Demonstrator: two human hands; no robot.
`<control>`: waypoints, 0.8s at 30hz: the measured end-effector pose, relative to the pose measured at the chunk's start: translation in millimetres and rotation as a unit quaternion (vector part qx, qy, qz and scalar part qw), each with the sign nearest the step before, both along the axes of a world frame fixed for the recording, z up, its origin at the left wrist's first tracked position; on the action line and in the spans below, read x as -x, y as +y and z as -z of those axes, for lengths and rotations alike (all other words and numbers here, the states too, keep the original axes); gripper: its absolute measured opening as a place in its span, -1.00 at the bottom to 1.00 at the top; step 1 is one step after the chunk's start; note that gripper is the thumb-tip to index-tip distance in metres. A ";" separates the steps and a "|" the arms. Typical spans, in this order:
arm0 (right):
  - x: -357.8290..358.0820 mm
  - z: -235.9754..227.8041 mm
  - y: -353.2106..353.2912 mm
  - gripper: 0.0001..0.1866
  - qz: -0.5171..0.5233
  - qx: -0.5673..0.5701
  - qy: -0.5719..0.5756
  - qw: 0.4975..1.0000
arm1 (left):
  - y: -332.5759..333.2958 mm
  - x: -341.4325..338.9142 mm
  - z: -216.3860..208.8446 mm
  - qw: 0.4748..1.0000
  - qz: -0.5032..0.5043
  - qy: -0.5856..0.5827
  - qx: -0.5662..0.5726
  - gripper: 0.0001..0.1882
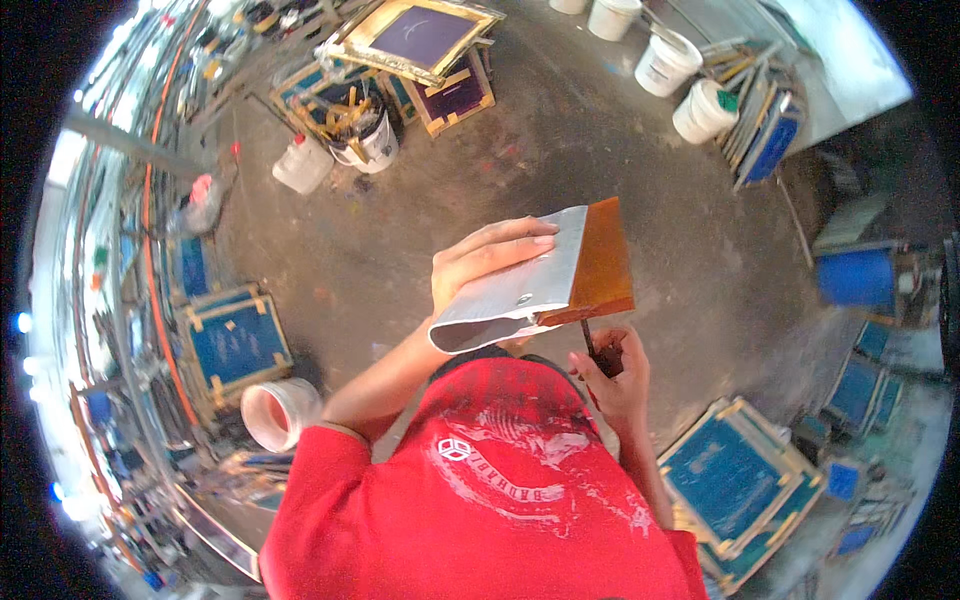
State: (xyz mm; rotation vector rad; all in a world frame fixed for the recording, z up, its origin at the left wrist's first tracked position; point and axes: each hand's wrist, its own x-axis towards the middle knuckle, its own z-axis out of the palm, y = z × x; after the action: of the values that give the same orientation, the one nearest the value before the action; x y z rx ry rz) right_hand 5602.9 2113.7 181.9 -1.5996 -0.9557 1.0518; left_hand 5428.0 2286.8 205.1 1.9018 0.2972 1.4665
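A screen-printing squeegee (510,290) is up in front of my red shirt, with a hollow silver metal holder and an amber-brown blade (605,262) on its right side. My left hand (490,255) is closed round the metal holder, fingers lying over its upper face. Below the blade, my right hand (615,375) pinches a thin dark rod-like tool (587,338). The tip of that tool reaches up to the lower edge of the blade, near the holder; whether it touches, I cannot tell. A small screw or hole shows on the holder's face.
Framed printing screens lean at the far middle (415,35), the left (237,340) and the lower right (730,475). A white bucket of tools (372,148) and a white jug (302,165) stand far left. White buckets (668,65) line the far right. An open pot (282,413) is by my left elbow.
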 end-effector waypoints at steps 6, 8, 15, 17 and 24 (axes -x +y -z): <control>-44.8 -3.3 36.1 -0.83 -0.058 -0.006 -0.018 0.998 | 28.1 -33.9 -6.9 0.996 -0.008 -0.004 0.084 -0.60; -54.0 -8.1 52.3 -0.77 -0.074 0.052 0.064 0.994 | 42.7 -38.4 0.1 0.995 -0.011 -0.009 0.100 -0.62; -48.1 -31.4 111.4 -0.70 -0.106 0.094 0.218 0.966 | 95.7 -36.0 -6.0 0.995 -0.004 0.030 0.099 -0.63; -43.6 -40.0 126.7 -0.73 -0.090 0.095 0.222 0.966 | 109.8 -33.8 -9.5 0.995 0.002 0.037 0.090 -0.60; -30.4 -17.6 158.6 -0.85 0.009 -0.012 0.039 0.999 | 142.9 -20.8 -19.8 0.996 0.037 0.065 0.043 -0.49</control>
State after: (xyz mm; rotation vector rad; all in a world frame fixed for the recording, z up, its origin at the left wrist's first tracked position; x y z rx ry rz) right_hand 5633.3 2272.3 199.5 -1.5335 -0.8962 1.0791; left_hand 5448.8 2429.7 224.9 1.9211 0.3425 1.2642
